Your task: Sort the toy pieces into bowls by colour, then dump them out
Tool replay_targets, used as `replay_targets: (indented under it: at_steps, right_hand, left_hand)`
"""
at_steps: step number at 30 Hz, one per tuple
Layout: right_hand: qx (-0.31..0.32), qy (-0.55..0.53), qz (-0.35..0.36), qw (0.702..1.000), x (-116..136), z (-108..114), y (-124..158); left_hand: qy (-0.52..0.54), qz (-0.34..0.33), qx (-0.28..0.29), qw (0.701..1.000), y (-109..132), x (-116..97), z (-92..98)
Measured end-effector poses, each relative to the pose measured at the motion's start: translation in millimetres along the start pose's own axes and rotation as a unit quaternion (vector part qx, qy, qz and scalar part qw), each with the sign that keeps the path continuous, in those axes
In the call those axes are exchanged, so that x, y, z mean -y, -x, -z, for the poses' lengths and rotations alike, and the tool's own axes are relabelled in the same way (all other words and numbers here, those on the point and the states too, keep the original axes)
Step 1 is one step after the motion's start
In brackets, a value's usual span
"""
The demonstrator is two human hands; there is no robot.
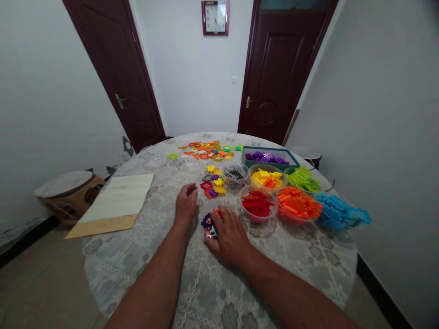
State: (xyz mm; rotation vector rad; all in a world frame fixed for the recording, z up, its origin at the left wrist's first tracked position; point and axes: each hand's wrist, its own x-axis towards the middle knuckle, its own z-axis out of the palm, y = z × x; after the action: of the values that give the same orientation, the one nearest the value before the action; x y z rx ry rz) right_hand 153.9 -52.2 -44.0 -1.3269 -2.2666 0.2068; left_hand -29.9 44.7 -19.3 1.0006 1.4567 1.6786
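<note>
r hand [230, 235] clamped over small block cluster [207, 224]: knobbly, purple/red/blue bits, lying on tablecloth [206, 292] mid-table, near the red-piece bowl [258, 205]. l hand [186, 203] just beside it, loose fist, fingers tucked together, resting on cloth.

Domestic room, looks like a home living or dining space. Two dark wooden panel doors [116, 77] with lever handles, framed wall clock [215, 17] between them, plain white walls, light switch [233, 80]. Round tabletop [137, 256] under a lace-pattern cloth, low round stool [66, 189] by the wall. Plastic toy pieces [214, 185] lie loose and colour-sorted in clear bowls [258, 214].
</note>
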Motion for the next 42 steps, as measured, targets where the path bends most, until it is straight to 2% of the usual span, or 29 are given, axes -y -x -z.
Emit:
replay_targets:
  at_steps: [5,9,11,13,17,19,23,27,31,37,42]
  right_hand:
    - [-0.028,-0.018,0.002,0.999,-8.6,-6.8,-5.2]
    - [-0.048,-0.027,-0.005,0.998,-9.5,-9.2,-7.8]
    - [-0.041,-0.023,-0.010,0.999,-9.8,-11.3,-7.6]
    - [-0.029,-0.020,-0.017,0.999,-10.1,-12.8,-7.0]
    - [-0.023,-0.024,-0.022,0.999,-10.2,-12.6,-6.7]
    - [-0.026,-0.031,-0.021,0.999,-9.7,-11.1,-7.1]
    - [-0.035,-0.044,-0.025,0.998,-8.0,-6.5,-9.1]
    - [-0.043,-0.059,-0.030,0.997,-6.5,-1.8,-11.4]
    - [-0.048,-0.058,-0.034,0.997,-6.0,-2.4,-11.4]
    - [-0.049,-0.036,-0.053,0.997,-5.4,-5.7,-9.4]
    - [-0.050,-0.012,-0.041,0.998,-6.2,-2.2,-8.5]
  left_hand:
    - [-0.117,-0.060,0.085,0.988,7.9,-0.6,-10.2]
    - [-0.196,-0.097,0.129,0.967,0.6,3.8,-27.3]
    - [-0.288,-0.137,0.159,0.934,-6.6,4.7,-37.9]
    - [-0.391,-0.164,0.183,0.887,-14.0,5.0,-48.6]
    - [-0.541,-0.141,0.202,0.804,-24.2,7.3,-66.4]
    - [-0.575,-0.128,0.198,0.783,-26.5,9.7,-72.6]
    - [-0.587,-0.138,0.193,0.774,-27.7,15.7,-76.9]
    - [-0.591,-0.198,0.200,0.756,-23.7,22.1,-65.8]
    - [-0.597,-0.244,0.208,0.735,-12.4,23.8,-39.6]
    - [-0.562,-0.301,0.217,0.739,11.9,21.3,2.9]
    - [-0.560,-0.278,0.146,0.766,26.0,26.4,18.6]
